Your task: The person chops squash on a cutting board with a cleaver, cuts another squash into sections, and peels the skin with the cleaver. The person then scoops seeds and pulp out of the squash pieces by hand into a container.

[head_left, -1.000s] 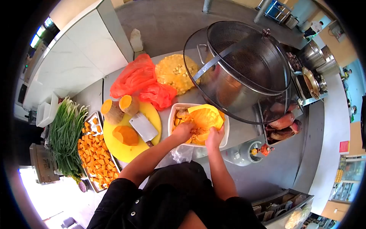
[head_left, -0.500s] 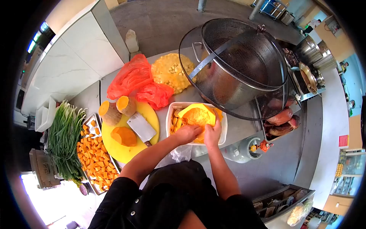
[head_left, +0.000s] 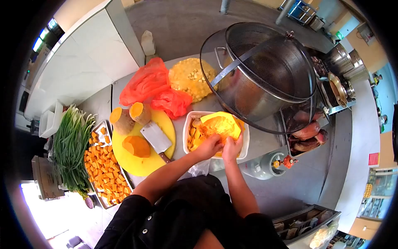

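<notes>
A hollowed pumpkin piece [head_left: 232, 119] with stringy orange pulp inside is tilted over a white plastic tub [head_left: 247, 143] of pumpkin scraps [head_left: 193, 141]. My right hand [head_left: 232, 148] grips its near right edge, thumb up. My left hand [head_left: 209, 147] is at the pulp with its fingers curled together; what lies in them is hidden. To the left, a yellow round cutting board [head_left: 166, 122] bears a cleaver [head_left: 156, 138], a peeled pumpkin chunk [head_left: 136, 146] and two unpeeled pumpkin pieces [head_left: 122, 120] with cut orange tops.
A metal tray [head_left: 127, 176] of orange cubes and green onions [head_left: 71, 145] are at left. Red plastic bags [head_left: 145, 83] and a bag of yellowish pieces [head_left: 191, 79] lie behind. A big pot [head_left: 248, 91] under a mesh cover, raw meat [head_left: 307, 131] and a gas cylinder [head_left: 265, 165] stand right.
My left hand has drawn slightly back toward my right hand, its fingers now nearer the piece's near edge. The whole view has shifted a little; my right hand keeps its hold.
</notes>
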The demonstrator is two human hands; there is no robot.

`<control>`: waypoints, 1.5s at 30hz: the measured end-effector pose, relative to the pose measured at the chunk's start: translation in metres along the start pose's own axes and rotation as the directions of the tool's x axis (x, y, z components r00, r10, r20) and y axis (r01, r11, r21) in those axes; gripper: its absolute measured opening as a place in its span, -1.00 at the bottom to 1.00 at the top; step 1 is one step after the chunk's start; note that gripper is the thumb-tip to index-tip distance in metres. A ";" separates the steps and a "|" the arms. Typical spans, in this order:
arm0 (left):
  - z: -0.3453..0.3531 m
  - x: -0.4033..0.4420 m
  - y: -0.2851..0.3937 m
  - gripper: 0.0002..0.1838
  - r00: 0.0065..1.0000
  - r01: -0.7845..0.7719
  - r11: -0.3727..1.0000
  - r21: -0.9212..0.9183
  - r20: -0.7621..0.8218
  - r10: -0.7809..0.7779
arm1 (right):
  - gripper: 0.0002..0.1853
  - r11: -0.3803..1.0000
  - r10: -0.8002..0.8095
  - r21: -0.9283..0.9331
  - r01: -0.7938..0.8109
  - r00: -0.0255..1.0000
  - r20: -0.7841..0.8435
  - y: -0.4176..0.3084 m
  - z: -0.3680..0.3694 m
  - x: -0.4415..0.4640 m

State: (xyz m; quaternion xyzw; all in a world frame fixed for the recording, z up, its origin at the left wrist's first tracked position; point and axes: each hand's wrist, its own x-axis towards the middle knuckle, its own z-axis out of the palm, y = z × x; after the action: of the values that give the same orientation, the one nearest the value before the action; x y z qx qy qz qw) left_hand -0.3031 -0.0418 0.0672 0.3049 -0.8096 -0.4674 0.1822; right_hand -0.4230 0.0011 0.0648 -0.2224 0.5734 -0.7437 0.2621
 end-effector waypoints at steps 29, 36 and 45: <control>-0.012 0.039 -0.049 -0.59 0.968 0.140 0.884 0.446 0.127 -0.217 | -0.22 0.999 -0.036 -0.001 0.036 0.998 0.043 -0.024 -0.013 0.007; -0.021 0.013 -0.052 -0.67 0.988 0.050 0.801 0.597 -0.149 0.050 | -0.28 0.967 0.102 0.243 -0.083 0.993 -0.068 -0.021 -0.035 0.020; 0.011 0.053 0.012 -0.30 0.811 0.553 0.824 -0.123 -0.146 -0.566 | -0.26 0.996 -0.022 0.082 0.021 1.000 0.020 -0.013 -0.027 0.007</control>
State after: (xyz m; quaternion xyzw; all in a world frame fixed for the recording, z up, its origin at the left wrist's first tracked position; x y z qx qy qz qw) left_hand -0.3530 -0.0648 0.0726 0.5626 -0.6465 -0.5014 0.1189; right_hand -0.4472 0.0192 0.0715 -0.2253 0.5371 -0.7670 0.2690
